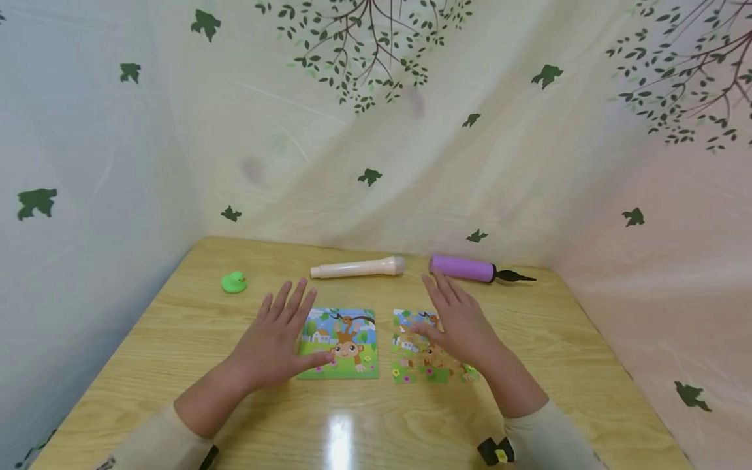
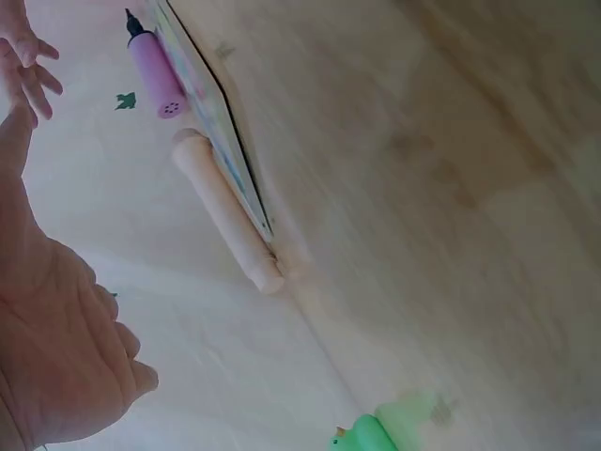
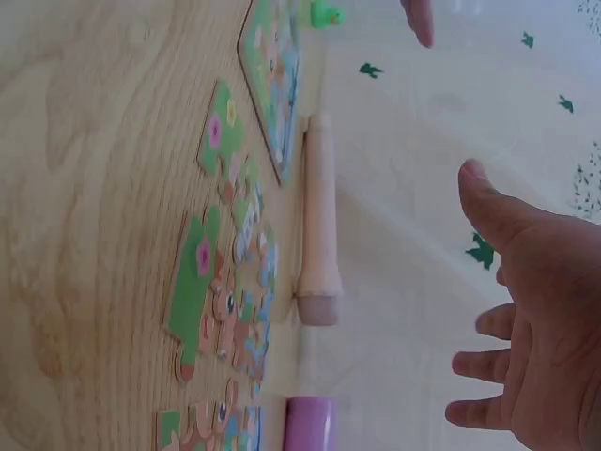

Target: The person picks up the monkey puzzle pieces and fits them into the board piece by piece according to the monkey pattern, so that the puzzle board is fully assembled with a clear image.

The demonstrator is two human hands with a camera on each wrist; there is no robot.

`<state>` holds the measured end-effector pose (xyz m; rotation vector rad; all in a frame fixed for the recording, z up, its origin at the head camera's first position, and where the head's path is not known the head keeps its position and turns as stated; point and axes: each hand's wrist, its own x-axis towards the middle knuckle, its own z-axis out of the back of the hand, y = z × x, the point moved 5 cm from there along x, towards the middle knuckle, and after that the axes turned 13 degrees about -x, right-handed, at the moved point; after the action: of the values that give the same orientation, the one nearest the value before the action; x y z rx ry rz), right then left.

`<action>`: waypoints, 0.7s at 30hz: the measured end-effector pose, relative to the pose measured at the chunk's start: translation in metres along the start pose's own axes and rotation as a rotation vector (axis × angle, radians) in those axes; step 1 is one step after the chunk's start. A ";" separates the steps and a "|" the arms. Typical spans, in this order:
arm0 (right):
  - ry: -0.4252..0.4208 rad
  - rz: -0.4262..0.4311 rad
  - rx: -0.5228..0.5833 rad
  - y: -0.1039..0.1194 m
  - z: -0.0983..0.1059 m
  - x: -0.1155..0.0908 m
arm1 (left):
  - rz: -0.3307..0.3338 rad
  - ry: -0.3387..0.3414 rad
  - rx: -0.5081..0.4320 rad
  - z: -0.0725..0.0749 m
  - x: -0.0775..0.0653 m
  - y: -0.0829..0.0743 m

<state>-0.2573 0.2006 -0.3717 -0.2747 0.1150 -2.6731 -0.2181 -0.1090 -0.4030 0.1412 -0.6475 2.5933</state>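
Note:
Both hands hover palm down over the table with fingers spread, holding nothing. My left hand [image 1: 267,349] overlaps the left side of a square monkey picture board [image 1: 358,333] in the head view. My right hand [image 1: 467,326] is above a group of monkey jigsaw puzzle pieces [image 1: 405,372], covering part of their right side. In the right wrist view the jigsaw puzzle pieces [image 3: 192,272] lie flat, with gaps between several of them. The left wrist view shows the board [image 2: 211,103] edge-on, well apart from the left hand [image 2: 66,348].
Behind the board lies a pale flashlight-shaped tube [image 1: 355,268]. A purple hand pump [image 1: 464,267] with a black nozzle is at the back right, and a green toy duck [image 1: 234,282] at the back left. A leaf-patterned cloth [image 1: 364,143] hangs behind the wooden table [image 1: 294,424].

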 end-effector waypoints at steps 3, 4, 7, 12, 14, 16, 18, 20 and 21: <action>0.036 0.009 0.044 -0.005 -0.005 0.007 | 0.007 0.053 -0.027 -0.003 0.001 0.006; 0.047 0.011 0.053 -0.007 -0.007 0.010 | 0.009 0.076 -0.031 -0.004 0.002 0.008; 0.085 0.017 0.076 -0.011 -0.016 0.017 | 0.019 0.153 -0.030 -0.010 0.003 0.015; 0.196 0.020 0.090 -0.014 -0.034 0.032 | 0.036 0.261 -0.043 -0.018 0.003 0.022; 0.237 0.025 0.094 -0.014 -0.041 0.038 | 0.044 0.298 -0.059 -0.021 0.002 0.023; 0.270 0.030 0.094 -0.014 -0.048 0.044 | 0.052 0.334 -0.076 -0.024 0.001 0.024; 0.291 0.042 0.092 -0.014 -0.055 0.048 | 0.056 0.365 -0.082 -0.028 0.000 0.025; 0.309 0.055 0.093 -0.014 -0.062 0.052 | 0.051 0.385 -0.079 -0.030 0.000 0.025; 0.314 0.065 0.089 -0.014 -0.065 0.053 | 0.048 0.390 -0.074 -0.031 -0.001 0.025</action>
<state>-0.3236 0.1917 -0.4243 0.1752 0.0985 -2.6277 -0.2284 -0.1142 -0.4406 -0.3987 -0.6041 2.5329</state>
